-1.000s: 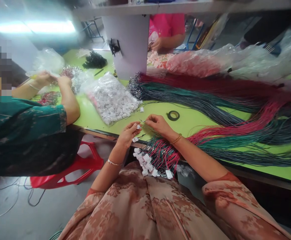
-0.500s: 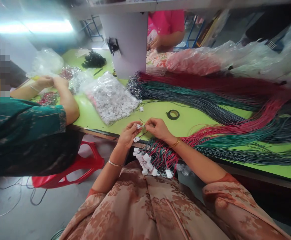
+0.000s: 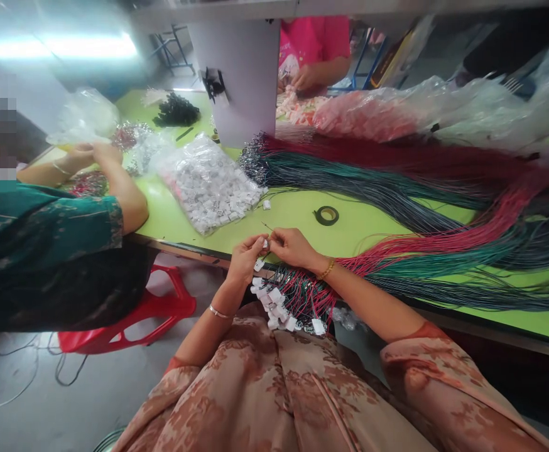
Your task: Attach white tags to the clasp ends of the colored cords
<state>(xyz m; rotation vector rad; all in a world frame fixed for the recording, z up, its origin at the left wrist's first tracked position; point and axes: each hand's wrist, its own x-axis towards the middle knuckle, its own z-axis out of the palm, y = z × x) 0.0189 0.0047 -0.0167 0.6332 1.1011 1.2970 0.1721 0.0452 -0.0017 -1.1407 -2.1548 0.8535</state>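
My left hand (image 3: pixel 249 256) pinches a small white plastic connector (image 3: pixel 266 244) just over the table's front edge. Another white connector (image 3: pixel 258 265) hangs below those fingers. Close against it, my right hand (image 3: pixel 292 246) is closed on a thin dark wire (image 3: pixel 266 225), whose tip sticks out past the fingertips. Where the wire meets the connector is hidden by my fingers. Beneath my hands lies a cluster of white connectors (image 3: pixel 274 306) on red, green and black wires, at the table edge by my lap.
Long bundles of red wires (image 3: pixel 467 233), green and black ones too, run across the green table (image 3: pixel 293 216). A roll of black tape (image 3: pixel 326 215) lies ahead, with a clear bag of white connectors (image 3: pixel 218 188) to its left. A co-worker's arm (image 3: pixel 130 194) rests at the left.
My hands have drawn closer together, the right moving slightly left and the left slightly right. The connector in my left hand has turned and is more covered by the fingers.
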